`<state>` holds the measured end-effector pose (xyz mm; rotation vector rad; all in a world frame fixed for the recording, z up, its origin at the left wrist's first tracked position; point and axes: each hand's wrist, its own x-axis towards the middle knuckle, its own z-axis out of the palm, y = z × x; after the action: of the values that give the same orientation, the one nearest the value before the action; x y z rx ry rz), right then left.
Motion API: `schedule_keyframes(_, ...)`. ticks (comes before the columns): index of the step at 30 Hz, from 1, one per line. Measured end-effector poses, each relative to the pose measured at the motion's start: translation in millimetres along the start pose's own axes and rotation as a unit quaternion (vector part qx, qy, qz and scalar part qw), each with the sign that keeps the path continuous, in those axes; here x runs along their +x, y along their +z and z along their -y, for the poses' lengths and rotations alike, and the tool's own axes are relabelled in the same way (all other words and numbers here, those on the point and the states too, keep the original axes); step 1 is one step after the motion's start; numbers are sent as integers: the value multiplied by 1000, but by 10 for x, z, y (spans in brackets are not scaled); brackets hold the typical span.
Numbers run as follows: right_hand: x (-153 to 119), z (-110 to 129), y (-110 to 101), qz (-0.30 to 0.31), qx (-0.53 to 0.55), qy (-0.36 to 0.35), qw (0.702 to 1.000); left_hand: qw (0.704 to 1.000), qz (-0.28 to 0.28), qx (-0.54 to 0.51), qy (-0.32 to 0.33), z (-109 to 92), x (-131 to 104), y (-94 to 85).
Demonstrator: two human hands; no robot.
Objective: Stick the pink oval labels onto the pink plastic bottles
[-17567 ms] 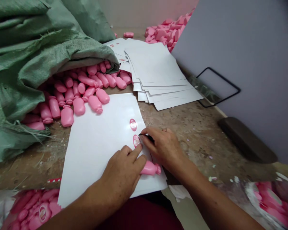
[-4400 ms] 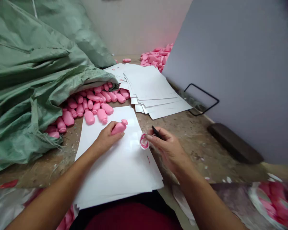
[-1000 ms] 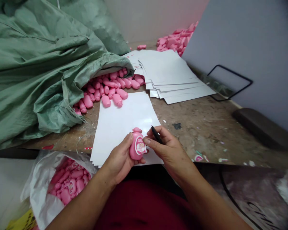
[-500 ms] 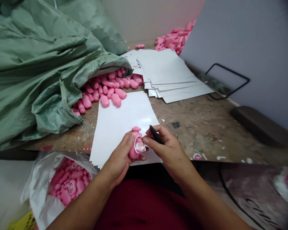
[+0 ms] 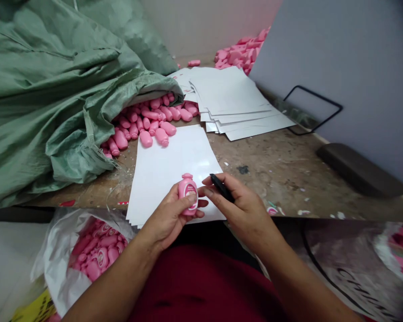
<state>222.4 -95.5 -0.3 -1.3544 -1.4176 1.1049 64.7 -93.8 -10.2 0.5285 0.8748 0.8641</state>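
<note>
My left hand (image 5: 168, 217) is wrapped around a small pink toy bottle (image 5: 184, 190), its thumb lying on the oval label on the front. The bottle is held nearly upright, its capped end pointing away from me. Just to the right, my right hand (image 5: 240, 203) grips a slim black pen-like tool (image 5: 221, 187), whose exact kind I cannot make out. Its fingertips are close to the bottle's right side. Beneath both hands lies a stack of white sheets (image 5: 164, 167); several unlabelled pink bottles (image 5: 161, 137) rest on its far end.
A green woven sack (image 5: 77, 98) spills pink bottles on the left. More white sheets (image 5: 235, 94) lie behind, beside a pink heap (image 5: 238, 53). Below the table (image 5: 255, 152) edge hangs a white bag (image 5: 58, 264) of labelled bottles. A black wire frame (image 5: 322, 96) stands right.
My left thumb has moved onto the bottle's label, and the bottle now faces me more squarely. My right fingertips have drawn slightly away from the label.
</note>
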Motion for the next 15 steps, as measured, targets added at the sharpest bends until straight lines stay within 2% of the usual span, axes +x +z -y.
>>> schedule_keyframes(7, -46, -5, -45, -8, 19, -20, 1000, 999, 10, -44, -15, -27, -26, 54)
schedule_keyframes(12, -20, -19, -132, -66, 4, -33, 997, 999, 17, -34, -35, -47, -73, 44)
schedule_keyframes(15, -23, -20, -123, -41, 37, -18, 998, 998, 33, -34, -46, -37, -105, 59)
